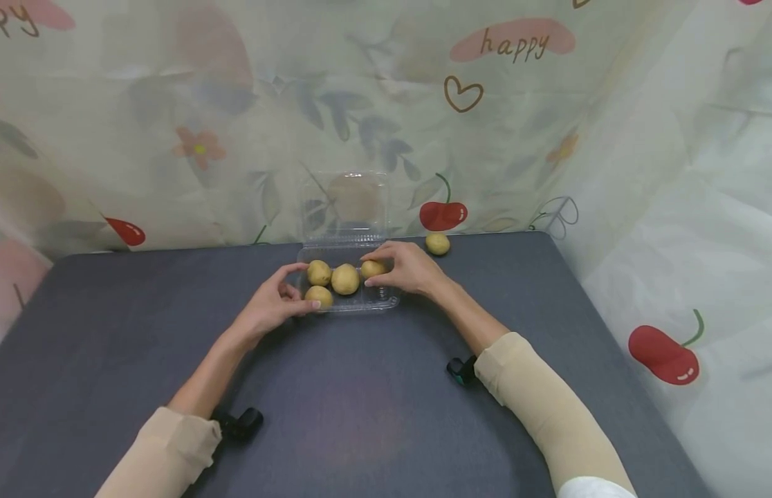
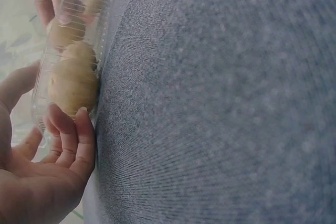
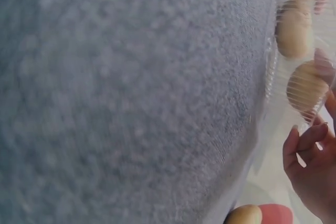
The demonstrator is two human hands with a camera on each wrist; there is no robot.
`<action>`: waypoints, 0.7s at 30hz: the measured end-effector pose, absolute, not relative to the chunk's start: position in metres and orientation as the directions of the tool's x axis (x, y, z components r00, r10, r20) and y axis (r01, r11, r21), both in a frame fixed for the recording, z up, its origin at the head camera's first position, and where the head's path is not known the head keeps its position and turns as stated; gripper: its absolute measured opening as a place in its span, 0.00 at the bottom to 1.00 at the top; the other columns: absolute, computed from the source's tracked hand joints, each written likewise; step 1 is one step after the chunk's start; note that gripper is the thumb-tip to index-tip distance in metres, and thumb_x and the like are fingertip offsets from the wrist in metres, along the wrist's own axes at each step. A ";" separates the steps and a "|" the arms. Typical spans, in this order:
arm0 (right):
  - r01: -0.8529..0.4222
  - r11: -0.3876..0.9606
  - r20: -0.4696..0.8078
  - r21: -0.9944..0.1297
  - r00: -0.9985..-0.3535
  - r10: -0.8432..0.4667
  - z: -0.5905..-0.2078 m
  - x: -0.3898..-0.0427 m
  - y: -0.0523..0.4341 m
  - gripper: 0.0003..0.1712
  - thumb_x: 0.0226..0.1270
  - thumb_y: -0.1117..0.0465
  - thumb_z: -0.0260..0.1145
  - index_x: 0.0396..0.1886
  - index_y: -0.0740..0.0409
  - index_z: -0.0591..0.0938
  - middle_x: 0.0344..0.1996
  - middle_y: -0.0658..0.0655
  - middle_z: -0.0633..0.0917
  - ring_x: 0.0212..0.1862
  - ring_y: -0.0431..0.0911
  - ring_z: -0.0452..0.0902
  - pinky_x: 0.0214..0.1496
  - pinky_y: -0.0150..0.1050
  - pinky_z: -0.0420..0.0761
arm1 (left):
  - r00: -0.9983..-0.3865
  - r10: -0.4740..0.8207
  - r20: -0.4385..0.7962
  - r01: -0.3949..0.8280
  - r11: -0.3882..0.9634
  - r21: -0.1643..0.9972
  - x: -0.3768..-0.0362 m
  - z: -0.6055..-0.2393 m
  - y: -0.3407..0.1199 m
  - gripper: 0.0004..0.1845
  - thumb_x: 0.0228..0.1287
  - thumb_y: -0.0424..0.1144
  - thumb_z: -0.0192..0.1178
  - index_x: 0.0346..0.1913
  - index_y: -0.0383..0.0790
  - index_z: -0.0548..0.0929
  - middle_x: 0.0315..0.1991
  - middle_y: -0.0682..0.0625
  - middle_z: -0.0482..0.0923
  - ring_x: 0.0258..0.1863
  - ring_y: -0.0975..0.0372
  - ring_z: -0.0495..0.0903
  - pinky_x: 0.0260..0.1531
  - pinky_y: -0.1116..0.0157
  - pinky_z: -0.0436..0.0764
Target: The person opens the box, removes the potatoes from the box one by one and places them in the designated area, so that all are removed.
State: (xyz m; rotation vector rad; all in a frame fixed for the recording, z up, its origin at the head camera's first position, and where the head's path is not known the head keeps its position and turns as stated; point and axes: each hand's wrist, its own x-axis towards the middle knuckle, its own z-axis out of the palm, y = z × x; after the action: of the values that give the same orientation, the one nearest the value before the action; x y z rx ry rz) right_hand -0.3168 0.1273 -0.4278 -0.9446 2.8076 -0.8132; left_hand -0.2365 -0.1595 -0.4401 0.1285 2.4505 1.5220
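Note:
An open clear plastic clamshell tray point(image 1: 391, 301) sits at the far middle of the table, its lid point(image 1: 345, 202) standing up behind it. Several yellow potatoes lie in it, such as the middle potato point(image 1: 345, 279) and the front-left potato point(image 1: 319, 296) point(image 2: 73, 85). My left hand point(image 1: 301, 289) point(image 2: 58, 145) grips the tray's left end, thumb at the far side, fingertips against the near wall by the front-left potato. My right hand point(image 1: 369, 275) point(image 3: 310, 150) pinches the right-hand potato point(image 1: 373, 268) point(image 3: 307, 85) inside the tray.
One loose potato point(image 1: 437, 243) point(image 3: 244, 215) lies on the dark grey table point(image 1: 361, 415) just right of the lid, near the back edge. A patterned curtain point(image 1: 174, 138) hangs behind and to the right of the table.

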 end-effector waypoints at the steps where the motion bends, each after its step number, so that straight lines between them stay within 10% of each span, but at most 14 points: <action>1: -0.540 0.670 0.107 -0.510 -0.812 -0.573 -0.427 -0.317 0.128 0.29 0.56 0.43 0.77 0.57 0.44 0.86 0.52 0.48 0.83 0.54 0.44 0.79 0.53 0.41 0.78 | -0.964 0.211 -0.165 -0.054 0.450 0.892 -0.236 -0.440 -0.160 0.43 0.62 0.44 0.71 0.76 0.46 0.59 0.31 0.47 0.76 0.31 0.53 0.76 0.29 0.61 0.72; 21: -0.504 0.570 0.189 -0.649 -0.832 -0.521 -0.412 -0.316 0.148 0.27 0.59 0.51 0.76 0.59 0.51 0.84 0.49 0.52 0.80 0.38 0.46 0.77 0.39 0.39 0.80 | -0.966 0.199 -0.166 -0.061 0.448 0.892 -0.237 -0.442 -0.159 0.42 0.61 0.44 0.72 0.74 0.50 0.62 0.31 0.47 0.77 0.33 0.51 0.80 0.32 0.60 0.75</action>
State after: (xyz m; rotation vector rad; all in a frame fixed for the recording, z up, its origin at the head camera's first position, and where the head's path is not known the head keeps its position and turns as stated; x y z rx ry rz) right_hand -0.3158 0.1477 -0.4123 -0.9022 2.7627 -1.1297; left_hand -0.2367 -0.1594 -0.4416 0.1189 2.4540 1.5271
